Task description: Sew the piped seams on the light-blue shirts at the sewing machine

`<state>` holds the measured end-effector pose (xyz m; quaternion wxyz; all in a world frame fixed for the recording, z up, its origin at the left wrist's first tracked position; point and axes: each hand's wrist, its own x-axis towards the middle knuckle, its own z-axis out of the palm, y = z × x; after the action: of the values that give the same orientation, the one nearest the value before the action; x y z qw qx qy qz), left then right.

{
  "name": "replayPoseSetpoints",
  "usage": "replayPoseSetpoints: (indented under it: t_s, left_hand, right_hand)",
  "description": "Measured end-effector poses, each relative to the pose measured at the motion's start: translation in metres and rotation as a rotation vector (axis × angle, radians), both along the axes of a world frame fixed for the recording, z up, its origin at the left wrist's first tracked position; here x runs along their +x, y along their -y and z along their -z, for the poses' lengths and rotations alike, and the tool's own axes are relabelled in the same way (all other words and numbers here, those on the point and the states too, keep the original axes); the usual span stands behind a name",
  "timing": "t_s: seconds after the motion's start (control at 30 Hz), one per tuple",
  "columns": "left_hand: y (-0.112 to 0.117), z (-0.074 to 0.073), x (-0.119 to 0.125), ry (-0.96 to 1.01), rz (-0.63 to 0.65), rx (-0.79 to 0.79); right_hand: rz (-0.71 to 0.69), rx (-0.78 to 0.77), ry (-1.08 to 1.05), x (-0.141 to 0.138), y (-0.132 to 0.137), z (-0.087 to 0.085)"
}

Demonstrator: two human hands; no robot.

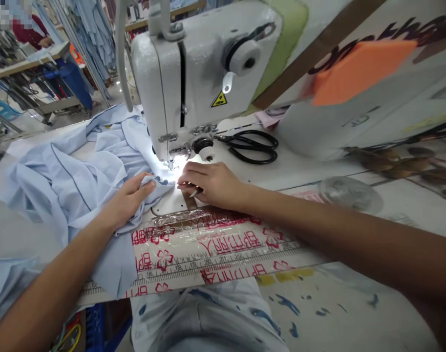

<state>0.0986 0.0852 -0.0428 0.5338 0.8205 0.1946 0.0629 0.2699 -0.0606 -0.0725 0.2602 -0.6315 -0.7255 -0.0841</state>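
A light blue garment (72,181) lies bunched on the sewing machine table, left of the needle. My left hand (133,195) pinches a fold of it between thumb and fingers, just left of the presser foot (171,165). Close to the right of the lit needle area, my right hand (215,186) is closed, with its fingertips near the cloth's edge. A small pointed metal tool (196,192) sticks out from under its fingers; the rest is hidden in the palm. Above both hands stands the white sewing machine head (208,73).
Black-handled scissors (254,145) lie behind my right hand. A ruler strip (223,264) under red-printed tape runs along the front edge. A clear round disc (350,194) sits at right. An orange piece (362,71) is on the machine arm. Another person (30,32) is at the back left.
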Motion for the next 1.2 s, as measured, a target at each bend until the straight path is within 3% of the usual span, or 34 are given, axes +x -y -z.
replayPoseSetpoints:
  t_s: [0.17,0.37,0.47,0.67,0.8,0.93,1.0,1.07,1.2]
  left_hand:
    - [-0.001,0.008,0.001,0.055,-0.048,-0.231]
    - [-0.003,0.005,0.001,0.035,0.02,-0.165]
    - [-0.005,-0.002,0.001,-0.014,0.091,-0.022]
    - [0.003,-0.013,0.002,-0.093,0.214,0.424]
    - [0.023,-0.004,-0.002,0.026,0.292,0.722]
    - [0.041,0.011,-0.008,0.17,0.411,1.247]
    - [0.046,0.015,-0.009,0.217,0.44,1.419]
    - [0.048,0.016,-0.008,0.244,0.434,1.462]
    - [0.046,0.016,-0.007,0.268,0.369,1.402]
  right_hand:
    - [-0.011,0.159,0.045,-0.007,-0.008,0.013]
    - [0.032,0.152,0.089,-0.009,-0.007,0.012]
    - [0.043,0.153,0.098,-0.007,-0.005,0.012]
    - [0.044,0.121,0.112,-0.003,-0.001,0.013]
    - [-0.037,-0.008,0.113,0.004,0.004,0.007]
    - [-0.03,-0.265,0.13,0.006,0.004,-0.007]
    - [-0.02,-0.349,0.101,0.006,0.003,-0.014]
    - [-0.051,-0.41,0.029,0.008,0.004,-0.022]
    - [-0.143,-0.484,-0.14,0.02,0.01,-0.033]
